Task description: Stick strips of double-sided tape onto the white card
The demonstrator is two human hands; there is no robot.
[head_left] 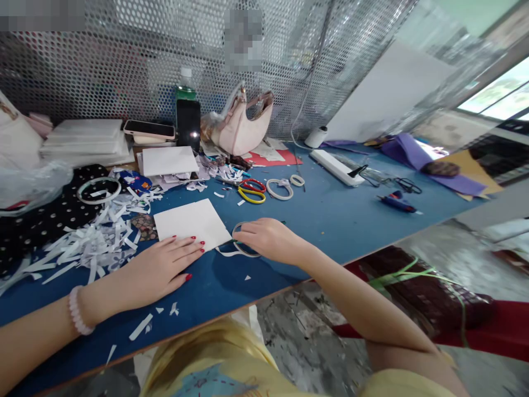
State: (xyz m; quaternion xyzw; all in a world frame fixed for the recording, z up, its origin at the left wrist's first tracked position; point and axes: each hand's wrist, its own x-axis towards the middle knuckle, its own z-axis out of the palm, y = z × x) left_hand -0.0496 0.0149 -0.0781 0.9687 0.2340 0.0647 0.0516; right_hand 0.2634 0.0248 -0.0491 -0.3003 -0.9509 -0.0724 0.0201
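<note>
My left hand (165, 264) lies flat, fingers stretched out, with its fingertips over the near edge of a blank white card (192, 223). At the card's right corner, my right hand (268, 238) is closed, fingertips on a thin, pale ring that looks like a roll of tape (238, 247). A loose white strip (226, 253) runs beside this ring toward the card. Part of the ring is hidden behind my fingers. A patterned scrap (144, 227) pokes out at the card's left side.
Shredded paper strips (99, 237) heap at the left, beside another ring (99, 191). Beyond the card are red-and-yellow-handled scissors (252, 194), more rings (280, 189), stacked white cards (169, 161) and a pink bag (243, 124). A blue glue gun (397, 202) and power strip (336, 167) lie right.
</note>
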